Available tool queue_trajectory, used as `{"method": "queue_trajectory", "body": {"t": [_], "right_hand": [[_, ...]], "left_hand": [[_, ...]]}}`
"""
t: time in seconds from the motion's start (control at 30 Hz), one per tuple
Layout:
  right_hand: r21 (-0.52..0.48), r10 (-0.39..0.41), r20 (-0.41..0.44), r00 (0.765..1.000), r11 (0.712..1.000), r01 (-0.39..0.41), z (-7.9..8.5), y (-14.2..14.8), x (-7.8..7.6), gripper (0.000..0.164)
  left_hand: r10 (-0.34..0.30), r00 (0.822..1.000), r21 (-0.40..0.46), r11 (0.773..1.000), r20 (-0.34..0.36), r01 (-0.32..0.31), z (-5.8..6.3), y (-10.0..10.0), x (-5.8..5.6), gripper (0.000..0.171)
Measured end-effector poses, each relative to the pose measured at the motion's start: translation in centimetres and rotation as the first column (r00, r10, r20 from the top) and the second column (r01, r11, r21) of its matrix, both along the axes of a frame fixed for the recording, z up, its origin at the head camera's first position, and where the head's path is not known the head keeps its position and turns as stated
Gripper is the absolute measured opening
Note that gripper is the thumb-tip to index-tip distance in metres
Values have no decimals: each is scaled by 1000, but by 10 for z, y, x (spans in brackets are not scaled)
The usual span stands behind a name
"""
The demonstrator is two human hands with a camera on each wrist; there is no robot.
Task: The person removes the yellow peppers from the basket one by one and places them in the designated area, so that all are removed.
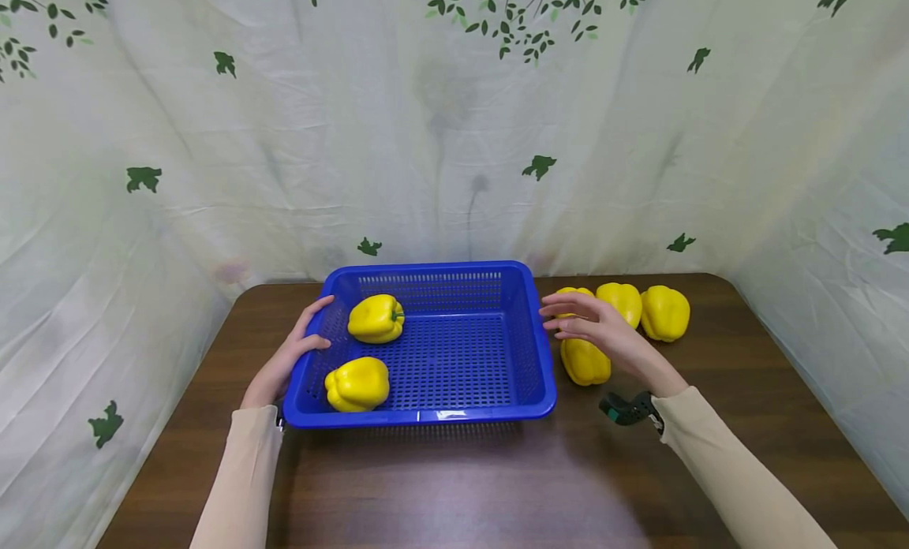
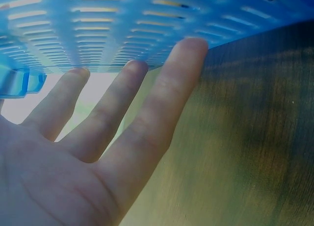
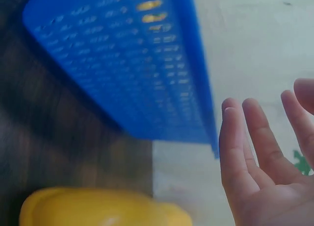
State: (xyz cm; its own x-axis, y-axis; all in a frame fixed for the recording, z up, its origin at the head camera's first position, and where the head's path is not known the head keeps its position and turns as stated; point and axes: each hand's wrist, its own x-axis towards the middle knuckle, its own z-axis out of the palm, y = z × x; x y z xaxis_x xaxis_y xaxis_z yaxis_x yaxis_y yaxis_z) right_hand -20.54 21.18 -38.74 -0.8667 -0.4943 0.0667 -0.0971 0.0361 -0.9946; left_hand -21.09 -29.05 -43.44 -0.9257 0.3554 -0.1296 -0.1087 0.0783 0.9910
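A blue plastic basket (image 1: 454, 415) with slotted walls holds two yellow bell peppers, one pepper (image 1: 375, 319) toward the back left, the other pepper (image 1: 357, 384) at the front left. My left hand (image 1: 289, 358) grips the basket's left rim, thumb on top; in the left wrist view its fingers (image 2: 164, 96) extend up against the slotted wall from outside. My right hand (image 1: 604, 328) is beside the right rim with fingers spread and relaxed, holding nothing. In the right wrist view its fingertips are close to the rim, and a yellow pepper (image 3: 98, 209) lies below.
Right of the basket, several yellow bell peppers sit on the brown wooden table (image 1: 454, 494): one pepper (image 1: 585, 364) in front, another pepper (image 1: 665, 312) farthest right, others partly behind my right hand. A white leaf-patterned cloth (image 1: 398, 139) hangs behind the table and at both sides.
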Motion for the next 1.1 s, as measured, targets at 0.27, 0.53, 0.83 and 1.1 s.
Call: {"method": "queue_trajectory", "body": {"t": [0.27, 0.53, 0.83, 1.1], "right_hand": [[-1, 54, -2, 999, 999, -54, 12, -21, -4, 40], [-2, 117, 12, 993, 993, -117, 18, -46, -7, 37], [14, 218, -15, 976, 976, -218, 24, -78, -11, 40], [38, 250, 21, 968, 967, -251, 22, -105, -15, 39]], "left_hand": [[-3, 1000, -19, 1000, -7, 3, 0, 0, 0, 70], [-3, 1000, -34, 999, -10, 3, 0, 0, 1, 70], [0, 1000, -46, 999, -11, -1, 0, 0, 1, 71], [-1, 1000, -35, 999, -12, 1, 0, 0, 1, 70]]}}
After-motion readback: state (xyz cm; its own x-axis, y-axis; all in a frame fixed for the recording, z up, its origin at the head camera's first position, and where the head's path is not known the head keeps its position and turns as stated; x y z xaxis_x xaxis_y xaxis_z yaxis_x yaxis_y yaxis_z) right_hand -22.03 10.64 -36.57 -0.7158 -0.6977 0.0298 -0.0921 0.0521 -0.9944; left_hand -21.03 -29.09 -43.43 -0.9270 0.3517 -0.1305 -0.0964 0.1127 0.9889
